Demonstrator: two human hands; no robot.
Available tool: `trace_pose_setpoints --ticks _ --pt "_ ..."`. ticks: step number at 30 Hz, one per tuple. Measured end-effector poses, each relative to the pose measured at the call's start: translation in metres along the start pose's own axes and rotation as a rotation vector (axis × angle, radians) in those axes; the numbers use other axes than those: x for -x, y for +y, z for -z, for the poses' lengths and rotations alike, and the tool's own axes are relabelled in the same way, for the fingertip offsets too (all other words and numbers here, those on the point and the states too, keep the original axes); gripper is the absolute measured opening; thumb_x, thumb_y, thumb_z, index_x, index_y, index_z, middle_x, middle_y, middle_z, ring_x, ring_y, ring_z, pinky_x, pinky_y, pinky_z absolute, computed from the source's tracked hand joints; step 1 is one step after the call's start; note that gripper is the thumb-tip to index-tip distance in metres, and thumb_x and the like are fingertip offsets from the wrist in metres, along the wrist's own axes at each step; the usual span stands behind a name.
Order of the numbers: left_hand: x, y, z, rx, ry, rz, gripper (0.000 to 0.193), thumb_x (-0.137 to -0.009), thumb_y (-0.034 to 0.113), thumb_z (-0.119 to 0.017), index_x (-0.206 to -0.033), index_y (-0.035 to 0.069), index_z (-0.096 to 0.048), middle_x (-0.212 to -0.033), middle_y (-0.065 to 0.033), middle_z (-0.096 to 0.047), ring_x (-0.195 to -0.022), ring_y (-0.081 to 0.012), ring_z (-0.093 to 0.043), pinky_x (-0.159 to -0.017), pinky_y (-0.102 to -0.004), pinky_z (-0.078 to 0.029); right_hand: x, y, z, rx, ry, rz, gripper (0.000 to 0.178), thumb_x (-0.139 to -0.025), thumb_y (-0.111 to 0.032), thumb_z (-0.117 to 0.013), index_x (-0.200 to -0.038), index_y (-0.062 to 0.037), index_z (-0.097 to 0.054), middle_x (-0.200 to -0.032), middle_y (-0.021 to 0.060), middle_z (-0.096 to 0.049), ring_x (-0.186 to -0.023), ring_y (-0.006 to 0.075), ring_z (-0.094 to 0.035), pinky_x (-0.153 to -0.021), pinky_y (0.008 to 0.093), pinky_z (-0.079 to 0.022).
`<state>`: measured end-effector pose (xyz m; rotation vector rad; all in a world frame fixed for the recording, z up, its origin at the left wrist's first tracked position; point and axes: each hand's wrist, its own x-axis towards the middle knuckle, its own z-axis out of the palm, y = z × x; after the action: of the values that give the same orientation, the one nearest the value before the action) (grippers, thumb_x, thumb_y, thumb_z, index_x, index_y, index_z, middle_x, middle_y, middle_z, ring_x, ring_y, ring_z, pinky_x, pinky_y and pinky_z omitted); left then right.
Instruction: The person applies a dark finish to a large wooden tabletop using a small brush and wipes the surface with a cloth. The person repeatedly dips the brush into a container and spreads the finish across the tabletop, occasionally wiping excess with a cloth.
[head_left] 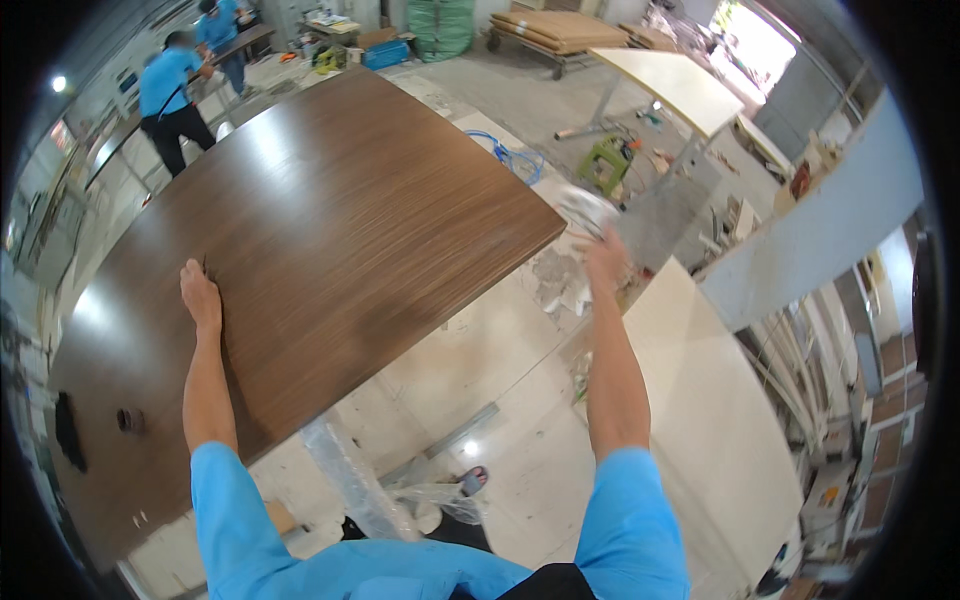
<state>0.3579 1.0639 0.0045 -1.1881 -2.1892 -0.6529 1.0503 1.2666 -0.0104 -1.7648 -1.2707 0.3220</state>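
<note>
A large dark brown wood-grain tabletop (380,210) spreads in front of me, its straight edge facing me. Resting over its left part is my left hand (200,295), closed, with a small dark bit showing at the fingertips that I cannot make out. My right hand (604,262) is out past the tabletop's right corner, smeared by motion. At its fingers is a whitish, blurred thing (588,210), perhaps a cloth or film. A small dark round object (130,420) and a black strip-like item (68,432) lie on the tabletop's left end.
A pale board (700,420) is on my right. Farther off stand a cream table (670,80), a green stool (606,163) and a blue hose (505,152). Two co-workers in blue shirts (168,85) are at the far left. Wrapped plastic (350,480) is by my feet.
</note>
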Motion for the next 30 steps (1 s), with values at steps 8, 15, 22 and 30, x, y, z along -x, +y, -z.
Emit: trace_pose_setpoints --ticks 8,15,22,30 --pt "0.006 0.099 0.044 0.303 0.204 0.2 0.02 -0.096 0.002 -0.051 -0.116 -0.001 -0.053 -0.109 -0.0171 -0.057 -0.094 -0.0345 -0.057 -0.083 -0.0449 -0.047 0.123 0.077 0.211 -0.452 0.044 -0.216 0.059 -0.089 0.011 -0.044 -0.148 0.0077 -0.042 -0.145 0.016 -0.054 -0.128 0.0218 -0.055 -0.108 0.032 -0.041" --pt "0.112 0.242 0.187 1.434 -0.41 0.723 0.047 -0.087 -0.003 -0.058 -0.134 0.005 -0.06 -0.101 -0.0074 -0.068 -0.071 -0.0128 -0.053 -0.064 -0.0258 -0.047 0.144 -0.01 0.186 -0.717 -0.058 -0.039 0.058 -0.092 0.01 -0.045 -0.149 0.005 -0.041 -0.151 0.0163 -0.047 -0.138 0.0236 -0.047 -0.113 0.0363 -0.038" --pt "0.207 0.348 0.192 1.811 -1.298 1.138 0.037 -0.102 0.019 -0.058 -0.135 0.004 -0.055 -0.092 -0.0037 -0.062 -0.077 -0.0073 -0.054 -0.064 -0.0205 -0.043 0.096 -0.077 0.129 -0.74 -0.191 0.203 0.062 -0.088 0.011 -0.048 -0.149 0.0042 -0.042 -0.153 0.0174 -0.045 -0.14 0.0272 -0.043 -0.114 0.0412 -0.039" --pt "0.158 0.388 0.166 1.599 -1.177 0.957 0.037 -0.094 0.028 -0.068 -0.122 0.005 -0.06 -0.088 0.0022 -0.056 -0.083 -0.0067 -0.053 -0.073 -0.0216 -0.041 -0.08 -0.136 0.007 -0.842 -0.392 0.219 0.065 -0.082 0.006 -0.05 -0.147 0.0018 -0.045 -0.151 0.0192 -0.046 -0.139 0.0337 -0.045 -0.113 0.0474 -0.042"
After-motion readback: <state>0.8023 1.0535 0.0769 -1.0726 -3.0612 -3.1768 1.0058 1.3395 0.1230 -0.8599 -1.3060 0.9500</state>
